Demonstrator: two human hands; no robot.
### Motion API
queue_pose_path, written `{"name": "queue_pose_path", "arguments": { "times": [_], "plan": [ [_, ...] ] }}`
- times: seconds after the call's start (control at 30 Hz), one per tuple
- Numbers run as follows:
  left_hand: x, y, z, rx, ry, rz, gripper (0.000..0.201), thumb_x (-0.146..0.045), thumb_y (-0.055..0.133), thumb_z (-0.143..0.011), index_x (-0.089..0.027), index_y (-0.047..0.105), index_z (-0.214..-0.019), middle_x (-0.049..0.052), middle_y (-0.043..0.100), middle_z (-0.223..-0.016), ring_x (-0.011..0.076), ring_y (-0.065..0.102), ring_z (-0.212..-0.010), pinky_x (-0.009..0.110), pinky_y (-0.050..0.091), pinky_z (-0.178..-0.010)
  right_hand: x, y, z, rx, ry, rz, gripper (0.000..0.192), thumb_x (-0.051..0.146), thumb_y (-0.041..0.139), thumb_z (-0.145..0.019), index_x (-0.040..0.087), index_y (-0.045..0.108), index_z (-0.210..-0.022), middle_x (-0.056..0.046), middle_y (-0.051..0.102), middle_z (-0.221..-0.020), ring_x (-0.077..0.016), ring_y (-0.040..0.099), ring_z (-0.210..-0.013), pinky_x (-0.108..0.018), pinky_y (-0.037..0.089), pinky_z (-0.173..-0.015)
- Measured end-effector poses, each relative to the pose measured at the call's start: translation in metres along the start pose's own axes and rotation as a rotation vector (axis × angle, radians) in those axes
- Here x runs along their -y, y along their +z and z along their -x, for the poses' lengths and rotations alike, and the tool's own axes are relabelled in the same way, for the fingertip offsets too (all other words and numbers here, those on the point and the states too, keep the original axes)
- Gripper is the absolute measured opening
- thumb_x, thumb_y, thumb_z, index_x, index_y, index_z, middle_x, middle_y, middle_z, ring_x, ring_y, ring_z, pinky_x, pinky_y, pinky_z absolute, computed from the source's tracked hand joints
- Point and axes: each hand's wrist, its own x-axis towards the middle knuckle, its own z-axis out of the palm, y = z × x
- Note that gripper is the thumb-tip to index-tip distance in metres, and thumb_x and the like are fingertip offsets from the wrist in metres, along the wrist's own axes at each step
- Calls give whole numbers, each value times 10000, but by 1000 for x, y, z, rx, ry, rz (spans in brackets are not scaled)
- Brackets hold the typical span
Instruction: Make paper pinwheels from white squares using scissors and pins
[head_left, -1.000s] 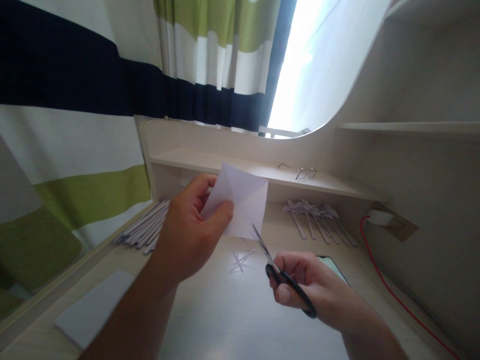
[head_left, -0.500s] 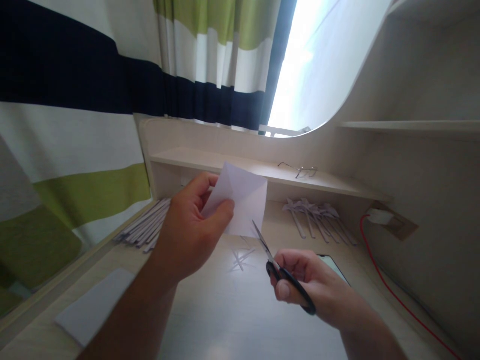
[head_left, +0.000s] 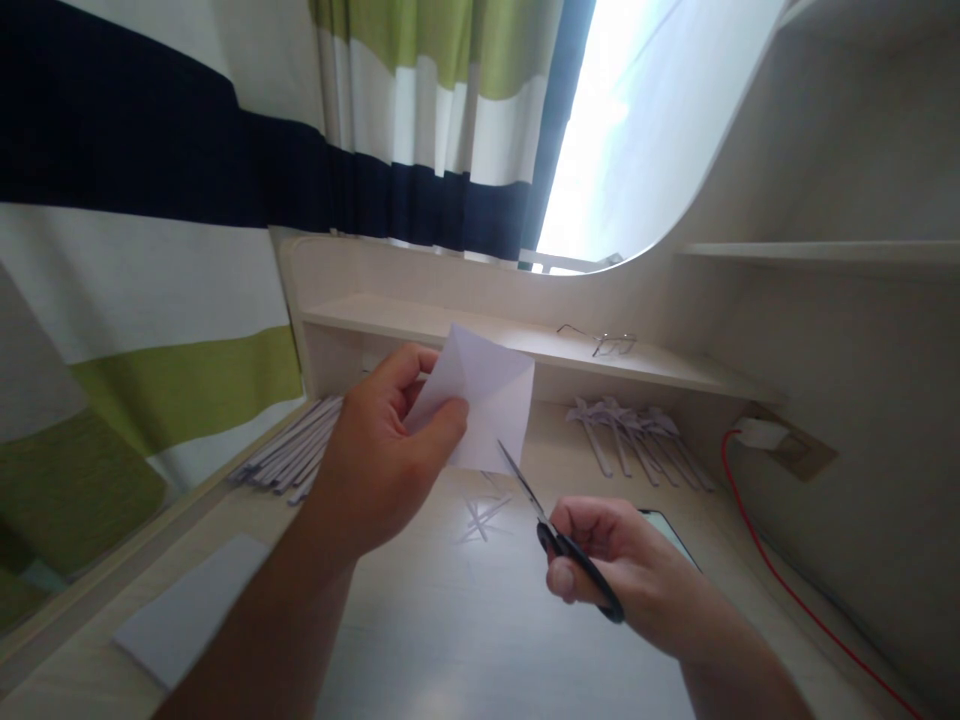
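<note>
A creased square of white paper (head_left: 491,400) is pinched between the thumb and fingers of my left hand (head_left: 394,460), held up above the desk. My right hand (head_left: 615,560) grips black-handled scissors (head_left: 525,487) by the loops. Their blades point up and left, the tips overlapping the lower part of the paper; whether they cut into it I cannot tell. Below the paper, a few thin paper strips (head_left: 480,520) lie crossed on the desk.
Rolled paper sticks (head_left: 289,455) lie at the left, paper pinwheel-like pieces on sticks (head_left: 637,430) at the back right. A paper stack (head_left: 195,610) sits front left. A phone (head_left: 670,535) is partly behind my right hand. Glasses (head_left: 615,345) rest on the shelf; a red cable (head_left: 780,575) runs down the right.
The scissors' blades have come closer together, and their tips have shifted slightly left over the paper. My left hand and the paper are almost unmoved.
</note>
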Motion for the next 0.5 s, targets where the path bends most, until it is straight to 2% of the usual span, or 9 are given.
{"name": "queue_pose_path", "arguments": {
  "times": [0.5],
  "plan": [
    [3, 0, -2, 5, -1, 31, 108, -236, 702, -787, -214, 627, -862, -47, 619, -647, 142, 584, -535, 201, 439, -443, -4, 1, -2, -57, -6, 38, 444, 508, 862, -751, 172, 579, -682, 36, 560, -604, -78, 400, -547, -214, 294, -500]
  ]
}}
